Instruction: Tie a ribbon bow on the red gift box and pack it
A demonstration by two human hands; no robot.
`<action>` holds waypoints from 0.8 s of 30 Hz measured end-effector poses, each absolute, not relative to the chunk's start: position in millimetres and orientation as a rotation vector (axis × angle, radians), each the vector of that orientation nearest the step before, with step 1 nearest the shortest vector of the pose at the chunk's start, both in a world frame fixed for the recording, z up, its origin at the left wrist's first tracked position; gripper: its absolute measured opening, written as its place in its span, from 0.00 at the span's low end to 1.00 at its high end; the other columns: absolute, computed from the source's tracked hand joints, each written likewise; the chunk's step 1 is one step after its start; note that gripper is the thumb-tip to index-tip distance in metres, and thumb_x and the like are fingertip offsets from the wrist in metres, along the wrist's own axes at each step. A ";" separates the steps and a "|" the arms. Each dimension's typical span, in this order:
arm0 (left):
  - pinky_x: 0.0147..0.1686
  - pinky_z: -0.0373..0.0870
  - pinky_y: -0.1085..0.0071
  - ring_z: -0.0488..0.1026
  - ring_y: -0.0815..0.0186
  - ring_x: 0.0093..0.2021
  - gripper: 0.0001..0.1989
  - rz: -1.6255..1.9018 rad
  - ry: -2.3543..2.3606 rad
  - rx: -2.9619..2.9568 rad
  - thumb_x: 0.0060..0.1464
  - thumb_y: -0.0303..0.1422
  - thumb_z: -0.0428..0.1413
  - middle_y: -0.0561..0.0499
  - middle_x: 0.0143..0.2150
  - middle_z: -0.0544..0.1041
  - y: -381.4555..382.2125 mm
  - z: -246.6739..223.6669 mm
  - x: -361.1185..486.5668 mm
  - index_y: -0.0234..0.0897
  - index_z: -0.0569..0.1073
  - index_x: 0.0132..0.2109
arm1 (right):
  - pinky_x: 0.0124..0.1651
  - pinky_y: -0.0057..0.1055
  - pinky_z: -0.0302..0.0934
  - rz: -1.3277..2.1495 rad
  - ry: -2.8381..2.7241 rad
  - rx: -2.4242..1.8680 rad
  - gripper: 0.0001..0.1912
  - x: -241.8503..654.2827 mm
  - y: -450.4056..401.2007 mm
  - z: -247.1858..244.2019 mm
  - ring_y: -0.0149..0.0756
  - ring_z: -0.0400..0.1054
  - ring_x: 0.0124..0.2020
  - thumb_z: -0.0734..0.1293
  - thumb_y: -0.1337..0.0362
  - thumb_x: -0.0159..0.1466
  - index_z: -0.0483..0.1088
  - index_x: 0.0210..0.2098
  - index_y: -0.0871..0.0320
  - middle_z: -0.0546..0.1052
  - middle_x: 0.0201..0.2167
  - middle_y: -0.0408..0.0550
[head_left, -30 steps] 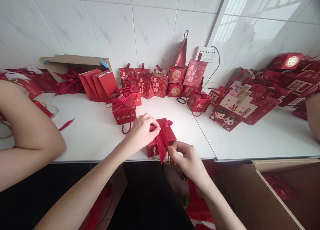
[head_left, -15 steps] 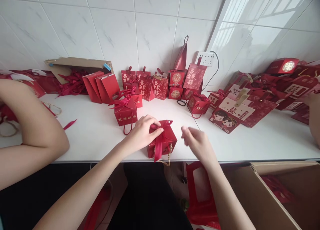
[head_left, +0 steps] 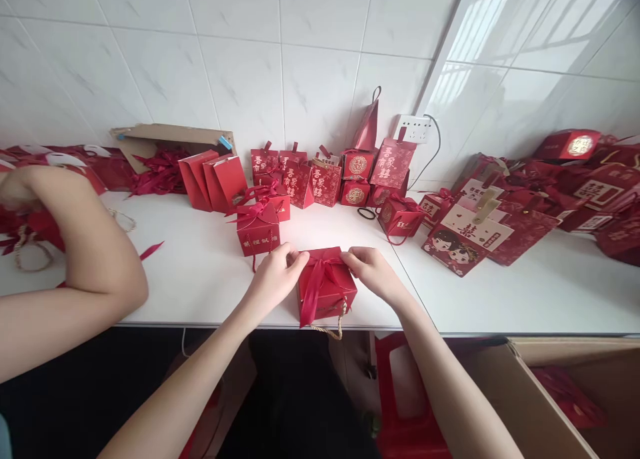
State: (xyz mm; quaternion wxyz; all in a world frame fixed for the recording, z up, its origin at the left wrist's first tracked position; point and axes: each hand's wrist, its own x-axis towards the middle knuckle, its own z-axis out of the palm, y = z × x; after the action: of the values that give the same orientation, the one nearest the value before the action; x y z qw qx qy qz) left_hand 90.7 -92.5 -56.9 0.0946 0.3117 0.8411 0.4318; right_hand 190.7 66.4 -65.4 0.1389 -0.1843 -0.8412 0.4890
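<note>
A red gift box (head_left: pixel 327 296) with a gold rope handle (head_left: pixel 341 322) stands upright at the table's front edge. A dark red ribbon (head_left: pixel 312 289) is tied in a bow on its top, one tail hanging down the front. At the box's left top edge, my left hand (head_left: pixel 280 272) pinches the bow's left side between thumb and forefinger. My right hand (head_left: pixel 373 269) is closed on the bow's right side in the same way. Just behind to the left are finished-looking red boxes with bows, the nearer box (head_left: pixel 257 236) having a red cord handle.
A co-worker's bent arm (head_left: pixel 107 259) rests on the table at left. Along the wall stand several red boxes (head_left: pixel 297 182) and a cardboard box (head_left: pixel 175 134) of ribbons. Printed gift bags (head_left: pixel 455 242) lean at right. Below sit a red stool (head_left: pixel 400 406) and an open carton (head_left: pixel 540 392).
My right hand has moved left from beside the box onto the bow's right side. My left hand has shifted from the bow's middle to its left side. The hand at far right has left view.
</note>
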 end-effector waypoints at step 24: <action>0.24 0.56 0.73 0.55 0.71 0.20 0.16 1.481 2.418 0.821 0.55 0.41 0.47 0.59 0.19 0.55 -92.1 -74.7 108.9 0.40 0.54 0.23 | 0.28 0.26 0.52 1.767 -1.882 -0.446 0.22 208.0 51.2 -107.4 0.27 0.52 0.22 0.61 0.48 0.61 0.54 0.20 0.56 0.57 0.19 0.37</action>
State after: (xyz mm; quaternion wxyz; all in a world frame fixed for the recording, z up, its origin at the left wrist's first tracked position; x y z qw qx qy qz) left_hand 108.9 -92.1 -74.7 0.0946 0.2768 0.8155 0.4994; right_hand 208.0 51.2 -107.4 0.2580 -0.1645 -0.6942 0.6515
